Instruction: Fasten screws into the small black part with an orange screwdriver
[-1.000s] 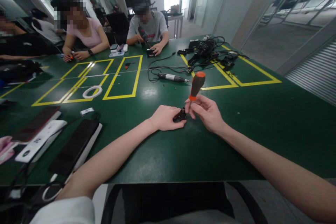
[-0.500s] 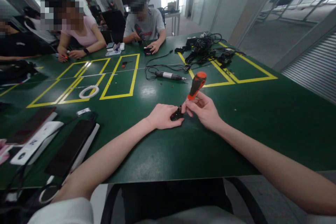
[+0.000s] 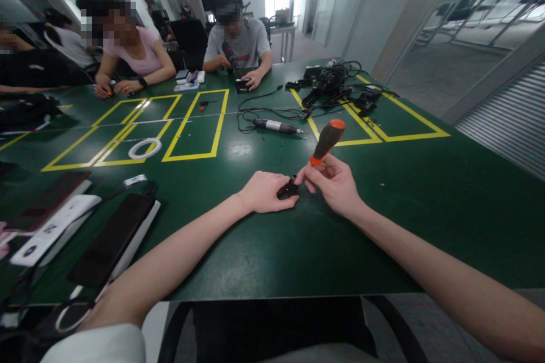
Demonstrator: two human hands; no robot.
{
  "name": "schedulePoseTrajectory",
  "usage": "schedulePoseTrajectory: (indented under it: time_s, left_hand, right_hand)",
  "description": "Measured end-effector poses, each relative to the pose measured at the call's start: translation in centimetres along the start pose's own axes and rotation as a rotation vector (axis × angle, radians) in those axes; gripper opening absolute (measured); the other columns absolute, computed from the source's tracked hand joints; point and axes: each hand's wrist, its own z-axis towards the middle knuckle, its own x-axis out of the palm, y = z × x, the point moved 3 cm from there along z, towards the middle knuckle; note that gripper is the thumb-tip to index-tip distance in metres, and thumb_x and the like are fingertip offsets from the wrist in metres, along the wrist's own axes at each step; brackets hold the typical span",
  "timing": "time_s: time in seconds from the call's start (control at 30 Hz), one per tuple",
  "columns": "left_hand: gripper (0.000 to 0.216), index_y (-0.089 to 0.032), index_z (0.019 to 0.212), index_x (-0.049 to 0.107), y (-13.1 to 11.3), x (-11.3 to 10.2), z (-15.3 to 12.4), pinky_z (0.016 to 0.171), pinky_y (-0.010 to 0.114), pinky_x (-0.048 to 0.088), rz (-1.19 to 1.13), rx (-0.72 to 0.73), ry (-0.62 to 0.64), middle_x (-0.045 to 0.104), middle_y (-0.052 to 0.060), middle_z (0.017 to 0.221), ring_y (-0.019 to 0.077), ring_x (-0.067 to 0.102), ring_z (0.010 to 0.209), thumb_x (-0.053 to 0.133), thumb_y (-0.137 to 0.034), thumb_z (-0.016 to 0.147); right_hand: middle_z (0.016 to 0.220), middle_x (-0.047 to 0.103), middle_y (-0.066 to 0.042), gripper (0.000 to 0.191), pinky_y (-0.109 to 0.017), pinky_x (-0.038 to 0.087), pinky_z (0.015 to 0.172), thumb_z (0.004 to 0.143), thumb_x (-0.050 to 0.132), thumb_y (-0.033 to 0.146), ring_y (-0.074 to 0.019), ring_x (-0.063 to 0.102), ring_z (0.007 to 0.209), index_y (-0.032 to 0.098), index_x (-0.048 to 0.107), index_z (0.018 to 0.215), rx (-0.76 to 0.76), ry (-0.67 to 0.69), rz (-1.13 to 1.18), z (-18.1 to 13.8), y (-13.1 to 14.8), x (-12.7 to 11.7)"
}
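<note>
My left hand [image 3: 264, 190] rests on the green table [image 3: 417, 193] with its fingers closed on a small black part [image 3: 288, 188]. My right hand [image 3: 333, 183] pinches a screwdriver [image 3: 326, 142] low on its shaft; the black and orange handle leans up and to the right. The screwdriver's tip meets the black part, between the two hands. The tip itself is hidden by my fingers.
Phones and a white power bank [image 3: 51, 229] lie at the left front. A white ring [image 3: 145, 148] sits inside yellow tape boxes. An electric screwdriver [image 3: 276, 125] and a tangle of black cables [image 3: 336, 82] lie further back. Several people sit at the far side.
The screwdriver handle has tilted further to the right, from nearly upright to leaning. Both hands stay at the same spot on the black part.
</note>
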Motion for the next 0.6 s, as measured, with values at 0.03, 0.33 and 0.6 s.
schedulePoseTrajectory:
  time_s: [0.03,0.33,0.6]
  left_hand:
    - [0.037,-0.018,0.084,0.064,0.03,0.00,-0.01,0.059,0.029,0.038,0.002,0.003,0.001,0.073,0.004,0.080,0.0201,0.070,0.071,0.058,-0.053,0.095]
    - [0.036,-0.019,0.084,0.064,0.14,0.26,-0.07,0.060,0.029,0.039,0.006,-0.005,-0.011,0.073,0.003,0.079,0.0198,0.070,0.072,0.058,-0.053,0.094]
    - [0.036,-0.018,0.083,0.064,-0.06,0.01,-0.06,0.060,0.029,0.039,-0.007,-0.008,-0.001,0.073,0.004,0.080,0.0199,0.069,0.072,0.058,-0.052,0.095]
  right_hand:
    - [0.062,0.066,0.001,0.043,-0.025,0.041,0.045,0.079,0.083,0.060,-0.0096,0.048,0.045,0.022,0.063,0.076,-0.011,-0.003,-0.019,0.04,0.13,0.00]
    - [0.067,0.068,0.001,0.041,-0.026,0.045,0.046,0.084,0.077,0.061,-0.0099,0.052,0.045,0.022,0.065,0.087,-0.003,0.049,0.026,0.06,0.16,0.10]
    - [0.062,0.063,0.001,0.041,-0.026,0.042,0.046,0.078,0.085,0.058,-0.0094,0.049,0.046,0.020,0.070,0.076,-0.012,-0.013,-0.034,0.12,0.06,-0.11]
